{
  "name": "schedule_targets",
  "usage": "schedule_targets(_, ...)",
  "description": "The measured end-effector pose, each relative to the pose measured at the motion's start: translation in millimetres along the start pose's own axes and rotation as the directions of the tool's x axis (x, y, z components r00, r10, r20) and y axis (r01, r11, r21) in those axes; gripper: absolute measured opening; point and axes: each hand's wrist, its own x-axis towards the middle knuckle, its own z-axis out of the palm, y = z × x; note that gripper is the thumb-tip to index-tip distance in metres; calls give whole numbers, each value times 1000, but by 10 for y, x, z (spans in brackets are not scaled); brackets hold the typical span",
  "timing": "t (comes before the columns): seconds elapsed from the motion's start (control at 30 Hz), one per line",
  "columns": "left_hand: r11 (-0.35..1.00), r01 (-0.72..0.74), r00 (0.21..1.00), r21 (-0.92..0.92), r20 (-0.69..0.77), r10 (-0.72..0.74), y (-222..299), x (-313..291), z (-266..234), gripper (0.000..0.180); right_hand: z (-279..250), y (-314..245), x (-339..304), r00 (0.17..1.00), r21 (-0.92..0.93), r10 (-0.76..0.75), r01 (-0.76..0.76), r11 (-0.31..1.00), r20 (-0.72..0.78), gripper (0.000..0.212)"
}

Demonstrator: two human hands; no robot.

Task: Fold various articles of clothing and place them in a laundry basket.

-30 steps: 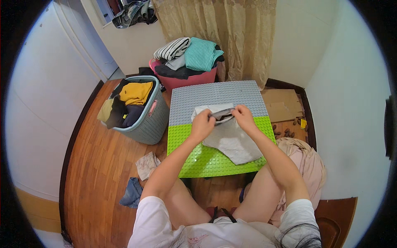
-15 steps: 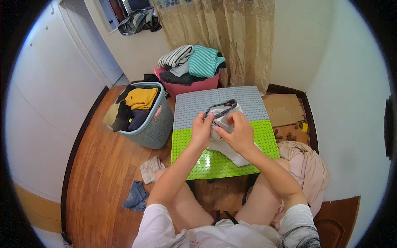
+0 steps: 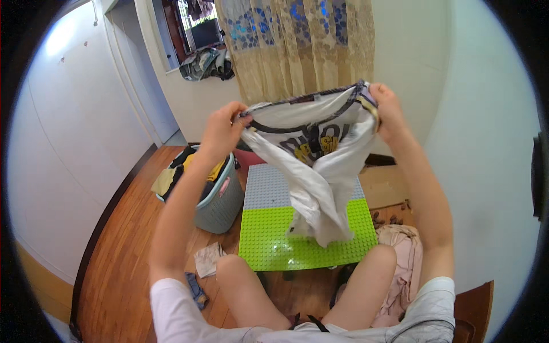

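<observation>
A white garment (image 3: 317,174) is held up by its dark-banded opening, one edge gripped in the left hand (image 3: 227,127), the opposite edge in the right hand (image 3: 389,113); the fingers of both are closed on the cloth. The opening is stretched wide between them, and a black and yellow print can be seen within. As far as can be judged, only the top is drawn out; the lower part is left twisted and unsmoothed, hanging over a studded grey and green surface (image 3: 264,240). Whether that surface is touched cannot be told. Beyond its left side, a blue-grey basket (image 3: 222,208) is filled with clothes. A pink basket (image 3: 249,159) is mostly hidden behind the garment. Pale pink fabric (image 3: 398,263) is heaped at the right.
</observation>
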Motion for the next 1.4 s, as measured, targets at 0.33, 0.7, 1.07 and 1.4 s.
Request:
schedule_targets(0.33, 905, -187, 963, 382, -109, 245, 382, 894, -1172, 15, 243, -1489, 119, 486, -750, -762, 662, 1, 428, 14)
schedule_targets(0.7, 795, 371, 898, -480, 405, -175, 613, 547, -1423, 15, 41, -1605, -214, 827, -576, 46, 349, 740, 560, 21)
schedule_targets(1.07, 706, 339, 871, -622, 491, 14, 627, 501, -1339, 21, 8, -1419, -214, 752, -163, -9, 154, 975, 659, 20)
schedule_targets(1.4, 896, 263, 885, -358, 460, -76, 723, 539, -1276, 21, -116, -1509, -146, 633, -242, 33, 246, 939, 774, 19)
